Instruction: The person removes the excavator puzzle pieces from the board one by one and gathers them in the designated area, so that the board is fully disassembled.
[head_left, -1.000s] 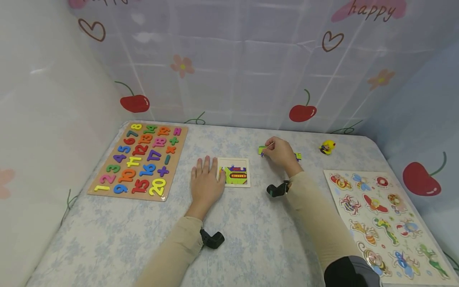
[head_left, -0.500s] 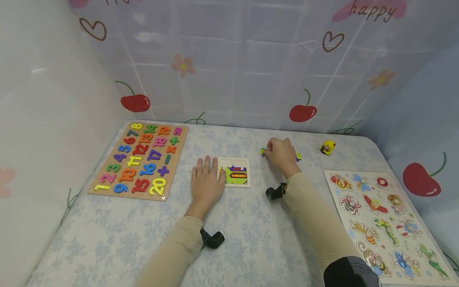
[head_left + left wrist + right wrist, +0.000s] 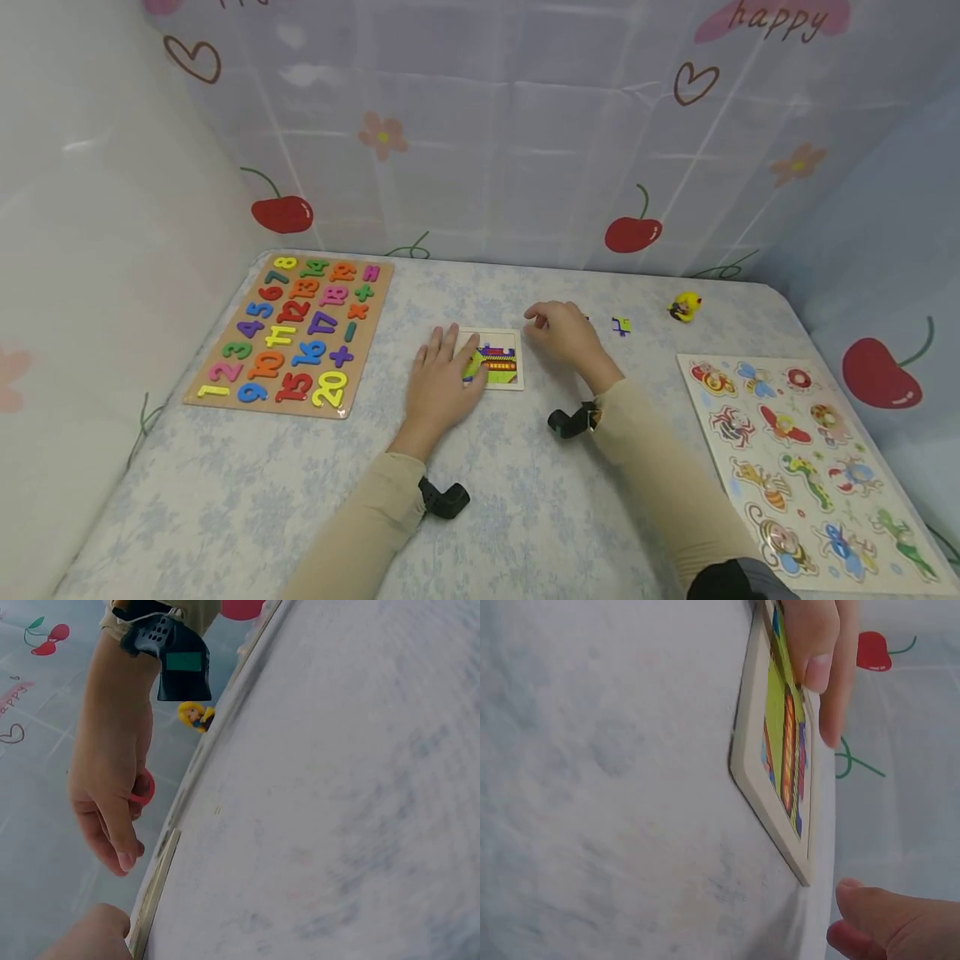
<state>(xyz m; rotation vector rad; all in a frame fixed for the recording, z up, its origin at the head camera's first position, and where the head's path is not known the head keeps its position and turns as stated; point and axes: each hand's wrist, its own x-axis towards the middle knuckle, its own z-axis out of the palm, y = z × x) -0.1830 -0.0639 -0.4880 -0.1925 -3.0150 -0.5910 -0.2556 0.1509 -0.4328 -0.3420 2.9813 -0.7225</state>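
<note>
A small square wooden puzzle (image 3: 519,363), with a pale frame and a green, red and purple vehicle picture, lies mid-table. My left hand (image 3: 442,390) rests over its left side, fingers spread. In the right wrist view, that hand's thumb touches a green puzzle piece (image 3: 781,649) that sits tilted at the frame's end. My right hand (image 3: 562,337) is just right of the puzzle, fingers loosely bent, with nothing showing between thumb and fingers. A loose green and purple puzzle piece (image 3: 621,327) lies beyond it; a dark bit shows by the knuckles.
A wooden number board (image 3: 300,402) with colourful digits lies at the left. At the right is a board of cartoon insects (image 3: 720,417). A small yellow-haired figurine (image 3: 684,307) stands at the back right. A printed curtain (image 3: 495,167) hangs behind the table.
My right hand has come left from the loose pieces toward the puzzle, uncovering the right-hand piece more. My left hand has shifted slightly right, farther over the puzzle.
</note>
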